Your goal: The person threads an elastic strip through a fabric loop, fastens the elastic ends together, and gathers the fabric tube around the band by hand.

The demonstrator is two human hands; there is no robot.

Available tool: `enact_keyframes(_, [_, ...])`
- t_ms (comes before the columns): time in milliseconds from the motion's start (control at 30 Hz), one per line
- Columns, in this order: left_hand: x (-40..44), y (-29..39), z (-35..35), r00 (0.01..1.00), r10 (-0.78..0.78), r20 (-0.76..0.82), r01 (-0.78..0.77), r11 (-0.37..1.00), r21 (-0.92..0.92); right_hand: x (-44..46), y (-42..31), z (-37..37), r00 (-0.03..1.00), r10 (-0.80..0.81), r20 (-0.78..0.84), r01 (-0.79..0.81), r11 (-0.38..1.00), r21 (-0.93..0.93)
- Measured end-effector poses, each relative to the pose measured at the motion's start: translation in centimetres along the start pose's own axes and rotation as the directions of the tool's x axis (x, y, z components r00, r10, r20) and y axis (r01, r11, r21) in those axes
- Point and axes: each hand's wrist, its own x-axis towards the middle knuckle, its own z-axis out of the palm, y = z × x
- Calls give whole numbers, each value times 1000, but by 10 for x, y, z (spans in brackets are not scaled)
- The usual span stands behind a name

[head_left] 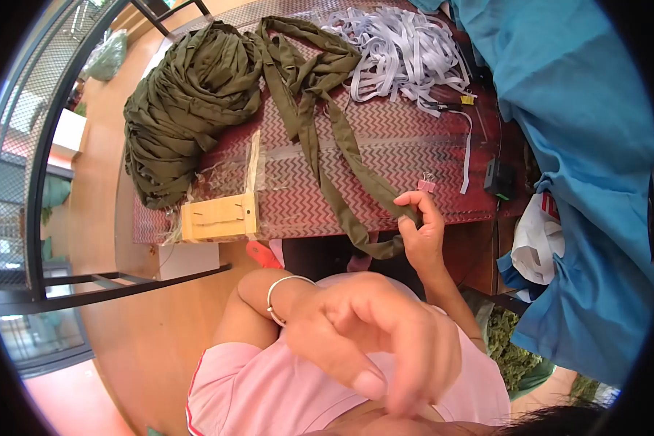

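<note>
A long olive-green fabric strip (pixel 332 190) hangs in a loop from the table toward me. My right hand (pixel 421 231) pinches it between thumb and fingers at the table's front edge. My left hand (pixel 378 330), with a bangle on its wrist, is raised close to the camera in front of my chest. Its fingers are curled toward the thumb and slightly blurred; whatever they hold, if anything, cannot be made out. The strip runs back to a big olive fabric bundle (pixel 192 102) at the table's left. A pink binder clip (pixel 426 183) lies just beyond my right hand.
A red patterned mat (pixel 385 145) covers the table. White elastic bands (pixel 400 54) are heaped at the back. A wooden block (pixel 219 216) with nails sits at the front left edge. Blue fabric (pixel 559 94) drapes along the right, near a small black device (pixel 499 179).
</note>
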Motion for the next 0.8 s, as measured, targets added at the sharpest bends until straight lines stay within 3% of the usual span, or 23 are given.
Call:
enact_keyframes(100, [-13,16,-9,992,77,-100,-61,986,154,0,1,-3,998,18,-54,-17,1000,6])
enact_keyframes(133, [-22,21,-14,950,84,-300,-2,964,265,0,3,-5,997,5,-77,-5,1000,-6])
enact_keyframes(167, [-34,23,-25,869,117,-481,76,929,363,0,4,-7,995,-29,-95,28,999,-17])
enact_keyframes(233, [-67,20,-72,554,302,-776,341,768,543,1,0,-10,981,-141,-137,133,989,-62])
enact_keyframes(333, [-96,11,-120,274,330,-903,436,794,423,2,-1,-8,973,-179,-148,168,983,-79])
enact_keyframes(467, [-108,-4,-151,348,276,-896,443,794,417,-2,1,12,983,-163,-82,156,985,-78])
enact_keyframes(600, [-113,-30,-154,355,103,-929,666,670,328,10,7,16,933,-280,-227,236,950,-205])
enact_keyframes(700, [-108,-27,-148,340,-36,-940,710,665,231,7,11,4,952,-280,-125,248,943,-221])
enact_keyframes(733, [-93,-25,-134,308,86,-948,624,734,269,5,11,4,946,-287,-151,252,943,-216])
enact_keyframes(800, [-103,-10,-150,363,188,-913,426,838,342,1,7,0,957,-268,-110,240,946,-216])
